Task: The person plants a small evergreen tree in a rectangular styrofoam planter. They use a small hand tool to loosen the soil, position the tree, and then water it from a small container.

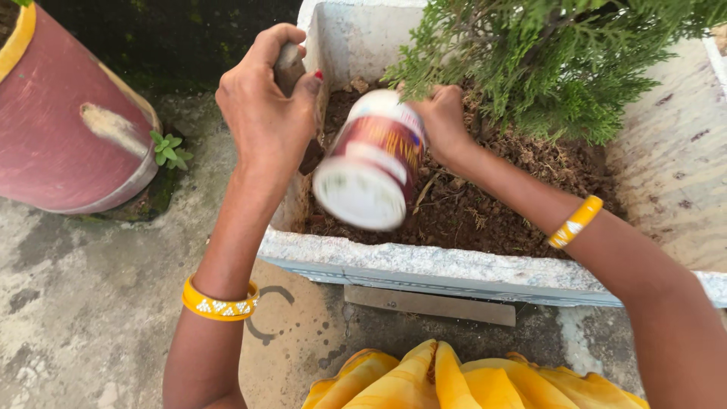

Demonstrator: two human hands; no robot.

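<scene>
My left hand point(265, 106) is closed around a dark tool handle point(288, 67) held over the left end of a white stone planter point(424, 265). My right hand point(443, 121) grips a round jar point(371, 163) with a maroon and white label, tipped on its side above the brown soil point(485, 197); its white base faces me and is blurred. A green conifer shrub point(553, 60) grows in the planter just right of my right hand. Both wrists wear yellow bangles.
A large red pot with a yellow rim point(60, 129) stands at the left, with a small green weed point(168, 150) at its foot. A flat grey slab point(428, 304) lies under the planter's front edge. Yellow cloth point(454, 382) covers my lap on the concrete floor.
</scene>
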